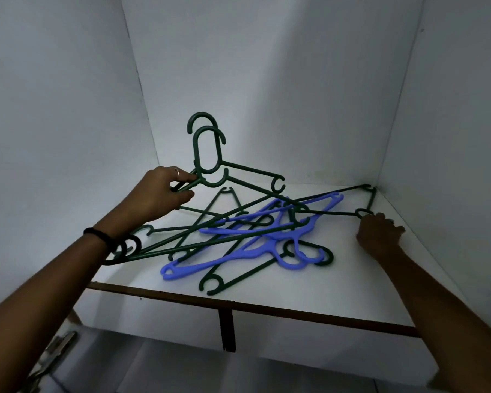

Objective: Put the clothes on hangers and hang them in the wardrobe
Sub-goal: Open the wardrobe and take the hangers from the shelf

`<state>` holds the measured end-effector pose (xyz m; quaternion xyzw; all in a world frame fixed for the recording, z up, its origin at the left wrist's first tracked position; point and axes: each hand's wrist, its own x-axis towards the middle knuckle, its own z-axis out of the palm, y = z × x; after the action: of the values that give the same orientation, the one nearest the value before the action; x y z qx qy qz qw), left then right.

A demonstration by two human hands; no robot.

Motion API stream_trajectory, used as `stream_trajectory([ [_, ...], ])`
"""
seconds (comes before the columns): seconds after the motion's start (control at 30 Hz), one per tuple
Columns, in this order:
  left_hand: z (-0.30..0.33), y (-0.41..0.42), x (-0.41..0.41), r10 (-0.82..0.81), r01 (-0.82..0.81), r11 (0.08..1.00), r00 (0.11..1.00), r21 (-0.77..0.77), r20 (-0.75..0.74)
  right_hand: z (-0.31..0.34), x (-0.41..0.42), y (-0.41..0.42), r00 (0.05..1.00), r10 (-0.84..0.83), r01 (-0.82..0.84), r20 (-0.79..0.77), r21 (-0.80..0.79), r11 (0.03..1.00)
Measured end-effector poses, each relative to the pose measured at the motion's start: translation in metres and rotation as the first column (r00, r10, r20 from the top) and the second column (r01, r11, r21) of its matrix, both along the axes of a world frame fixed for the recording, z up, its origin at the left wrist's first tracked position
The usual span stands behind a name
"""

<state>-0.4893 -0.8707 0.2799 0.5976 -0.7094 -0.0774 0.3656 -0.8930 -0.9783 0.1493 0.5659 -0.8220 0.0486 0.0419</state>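
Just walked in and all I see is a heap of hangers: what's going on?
A person is sorting hangers on a white wardrobe shelf. The left hand grips raised dark green hangers; the right hand rests at another's hook. Purple hangers lie tangled in the pile. No clothes in view.

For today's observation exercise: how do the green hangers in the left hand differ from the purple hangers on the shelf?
The green hangers are thin rods; the purple hangers are flat and broader. The green ones are gripped by the left hand with hooks up; the purple ones lie flat in the pile on the shelf. Both kinds are bare of clothes.
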Motion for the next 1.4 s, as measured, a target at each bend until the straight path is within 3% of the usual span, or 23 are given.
stream_trajectory([
  [0.17,0.012,0.004,-0.007,0.022,-0.018,0.999,0.990,0.030,-0.142,0.001,-0.004,0.000,0.994,0.095,-0.107,-0.052,-0.358,0.927],
  [0.3,0.022,0.011,-0.009,0.103,-0.106,0.994,0.971,-0.002,-0.217,0.046,0.003,0.006,0.982,0.118,-0.182,-0.148,-0.555,0.812],
  [0.43,0.038,0.012,0.001,0.226,-0.236,0.971,0.884,0.027,-0.409,0.101,0.003,0.015,0.967,0.125,-0.244,-0.221,-0.672,0.700],
  [0.57,0.055,0.022,0.015,0.291,-0.305,0.952,0.872,0.030,-0.392,0.155,0.004,0.025,0.911,0.244,-0.399,-0.332,-0.560,0.727],
  [0.7,0.064,0.032,0.021,0.286,-0.283,0.957,0.877,0.066,-0.386,0.199,0.022,0.053,0.803,0.536,-0.595,-0.260,-0.350,0.723],
  [0.77,0.065,0.034,0.021,0.303,-0.270,0.953,0.862,0.138,-0.407,0.214,0.043,0.071,0.707,0.651,-0.708,-0.278,-0.264,0.655],
  [0.9,0.060,0.040,0.012,0.301,-0.189,0.940,0.850,0.284,-0.432,0.230,0.099,0.106,0.465,0.832,-0.885,-0.302,-0.177,0.430],
  [1.07,0.047,0.052,-0.010,0.167,0.096,0.891,0.839,0.444,-0.517,0.236,0.171,0.123,0.207,0.951,-0.974,-0.231,-0.136,0.179],
  [1.17,0.040,0.061,-0.015,0.112,0.236,0.839,0.806,0.489,-0.581,0.233,0.213,0.117,0.145,0.957,-0.987,-0.253,-0.108,0.120],
  [1.27,0.035,0.069,-0.012,0.138,0.258,0.837,0.754,0.483,-0.642,0.231,0.242,0.108,0.084,0.972,-0.991,-0.218,-0.125,0.057],
  [1.4,0.032,0.070,0.003,0.153,0.201,0.885,0.726,0.420,-0.671,0.221,0.258,0.094,0.092,0.967,-0.933,-0.238,-0.359,0.000],
])
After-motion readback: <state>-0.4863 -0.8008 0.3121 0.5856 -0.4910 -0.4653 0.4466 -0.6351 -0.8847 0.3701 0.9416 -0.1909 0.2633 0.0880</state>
